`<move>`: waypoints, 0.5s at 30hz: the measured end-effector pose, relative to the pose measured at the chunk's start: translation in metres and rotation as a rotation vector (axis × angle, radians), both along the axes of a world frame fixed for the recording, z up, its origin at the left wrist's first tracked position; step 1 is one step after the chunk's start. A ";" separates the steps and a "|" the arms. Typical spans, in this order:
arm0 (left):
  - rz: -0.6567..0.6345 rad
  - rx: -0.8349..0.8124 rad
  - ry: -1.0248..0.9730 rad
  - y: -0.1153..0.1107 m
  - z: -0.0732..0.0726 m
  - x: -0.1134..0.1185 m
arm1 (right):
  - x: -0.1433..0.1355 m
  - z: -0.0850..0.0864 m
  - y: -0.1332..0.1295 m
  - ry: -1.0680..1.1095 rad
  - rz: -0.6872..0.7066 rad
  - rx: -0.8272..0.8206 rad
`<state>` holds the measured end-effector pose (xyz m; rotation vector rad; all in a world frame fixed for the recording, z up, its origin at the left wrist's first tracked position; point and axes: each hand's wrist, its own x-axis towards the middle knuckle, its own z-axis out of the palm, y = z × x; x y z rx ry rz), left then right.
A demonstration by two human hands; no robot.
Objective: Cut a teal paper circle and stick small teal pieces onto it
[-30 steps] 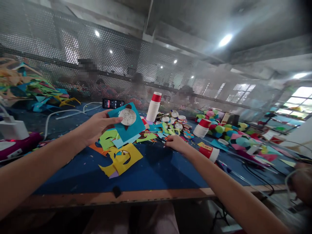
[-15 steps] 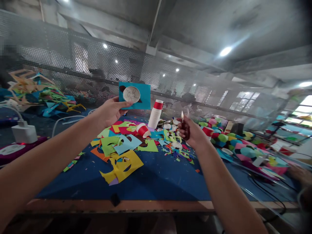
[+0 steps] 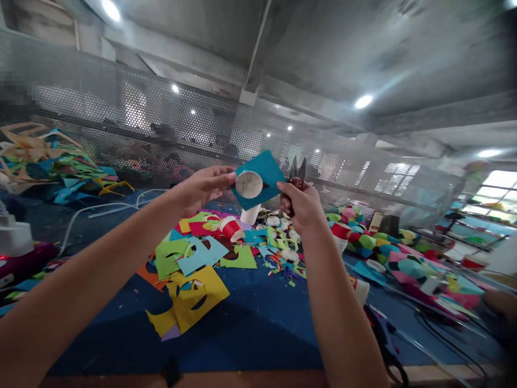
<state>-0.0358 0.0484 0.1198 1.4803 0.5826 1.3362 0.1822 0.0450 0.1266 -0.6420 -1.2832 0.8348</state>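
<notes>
Above table, left hand point(image 3: 202, 187) pinching teal card point(image 3: 258, 178), right hand point(image 3: 301, 203) gripping scissors point(image 3: 298, 171)

Hands raised above the craft table

The left hand point(image 3: 202, 188) holds a teal paper sheet point(image 3: 258, 180) with a white disc point(image 3: 249, 184) on it; the right hand point(image 3: 301, 205) grips scissors point(image 3: 298, 171), blades open, just beside the sheet, above the blue table point(image 3: 258, 318) with coloured paper scraps point(image 3: 194, 269)

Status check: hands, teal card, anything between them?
Left hand pinches teal card bearing white disc. Right hand grips scissors, blades apart beside card. Nothing between.
</notes>
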 end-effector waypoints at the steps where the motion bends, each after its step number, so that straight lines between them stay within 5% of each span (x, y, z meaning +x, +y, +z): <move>1: 0.042 0.059 0.056 0.003 0.001 -0.005 | 0.005 0.002 0.000 -0.065 0.001 -0.007; 7: 0.095 0.233 0.489 0.007 -0.001 0.001 | 0.010 0.006 0.006 -0.366 0.057 -0.047; 11: -0.073 0.086 0.381 0.010 -0.013 0.017 | -0.001 0.002 0.016 -0.308 0.035 -0.073; 15: 0.023 0.090 0.351 0.026 -0.022 0.017 | -0.011 -0.002 0.029 -0.187 -0.012 -0.138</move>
